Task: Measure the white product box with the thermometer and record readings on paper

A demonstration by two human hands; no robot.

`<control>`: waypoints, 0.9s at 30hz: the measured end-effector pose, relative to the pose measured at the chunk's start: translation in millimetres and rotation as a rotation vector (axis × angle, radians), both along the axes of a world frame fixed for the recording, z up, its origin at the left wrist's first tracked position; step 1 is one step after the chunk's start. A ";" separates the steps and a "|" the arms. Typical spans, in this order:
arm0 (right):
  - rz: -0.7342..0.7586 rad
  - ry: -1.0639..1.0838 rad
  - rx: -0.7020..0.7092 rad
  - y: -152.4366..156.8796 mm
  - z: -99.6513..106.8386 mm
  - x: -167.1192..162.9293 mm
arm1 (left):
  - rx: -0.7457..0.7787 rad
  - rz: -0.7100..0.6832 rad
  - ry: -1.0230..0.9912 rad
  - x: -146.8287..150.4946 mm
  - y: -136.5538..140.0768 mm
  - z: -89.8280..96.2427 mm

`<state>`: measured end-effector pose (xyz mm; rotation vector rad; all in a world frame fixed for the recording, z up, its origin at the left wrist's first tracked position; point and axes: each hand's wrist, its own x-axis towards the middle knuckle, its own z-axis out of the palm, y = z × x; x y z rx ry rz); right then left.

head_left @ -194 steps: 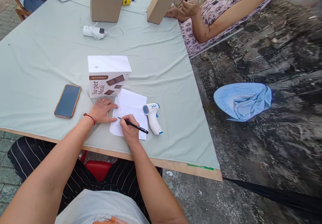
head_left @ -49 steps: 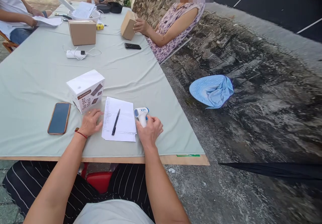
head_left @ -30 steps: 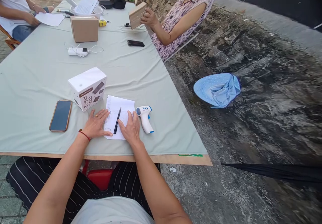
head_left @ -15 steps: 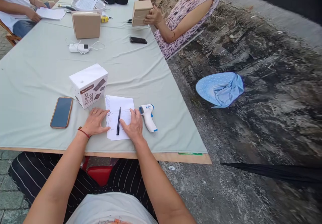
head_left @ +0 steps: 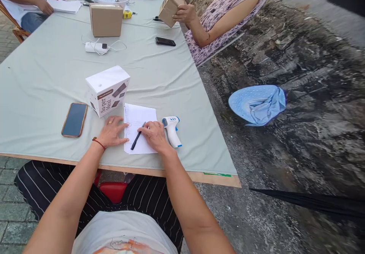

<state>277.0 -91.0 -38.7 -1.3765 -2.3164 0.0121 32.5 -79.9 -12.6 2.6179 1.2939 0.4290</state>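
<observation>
A stack of white paper [head_left: 142, 111] with some writing on it lies on the cloth-covered table in front of me. My left hand [head_left: 113, 131] rests open, its thumb and fingertips at the sheets' left edge. Over the right half of the paper, my right hand [head_left: 154, 135] pinches one end of a black pen [head_left: 136, 140], which slants across the sheets. A white and blue infrared thermometer [head_left: 171, 131] lies just right of that hand. Behind my left hand stands a white "Super Meal" box [head_left: 110, 90]. To its left is a phone [head_left: 74, 119] with a brown case.
Farther back are a brown carton [head_left: 106, 21], a white corded device [head_left: 96, 47], a black phone [head_left: 165, 41] and a yellow tape measure [head_left: 127, 14]. One person's hand [head_left: 185, 14] holds another carton [head_left: 171, 7]. Someone at left holds papers [head_left: 66, 5]. A blue hat [head_left: 256, 105] lies beyond the table's right edge.
My right hand has moved over the paper and closed on the pen, which has turned from nearly upright to slanted. The person at right has tilted their carton. The view has shifted slightly.
</observation>
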 end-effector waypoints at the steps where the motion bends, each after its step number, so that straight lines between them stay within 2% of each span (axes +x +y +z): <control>1: 0.015 0.012 0.002 -0.7 2.9 4.5 | 0.004 -0.002 0.001 0.3 -0.1 0.1; 4: -0.004 0.196 0.023 -8.3 10.1 10.7 | 0.009 -0.007 -0.006 1.3 -0.3 0.1; 8: -0.161 0.793 0.028 -27.1 11.0 -9.4 | 0.000 -0.014 -0.009 2.7 -0.2 0.0; 10: -0.213 1.086 -0.029 -36.4 8.3 -28.0 | -0.005 -0.014 -0.010 3.3 -0.1 0.2; 12: -0.185 1.243 -0.157 -43.0 5.6 -45.0 | -0.007 -0.011 -0.014 3.7 -0.1 0.4; 14: -0.142 1.260 -0.303 -45.9 3.8 -56.2 | -0.006 -0.009 -0.020 4.0 0.0 0.4; 16: -0.163 1.202 -0.376 -45.9 3.1 -61.3 | -0.010 -0.013 -0.027 4.2 0.3 0.2; 21: -0.352 1.134 -0.325 -42.9 3.7 -64.3 | -0.024 -0.018 -0.036 5.5 0.6 0.7; 27: -0.320 1.030 -0.318 -43.4 4.3 -65.0 | -0.034 -0.016 -0.018 8.7 -0.2 2.9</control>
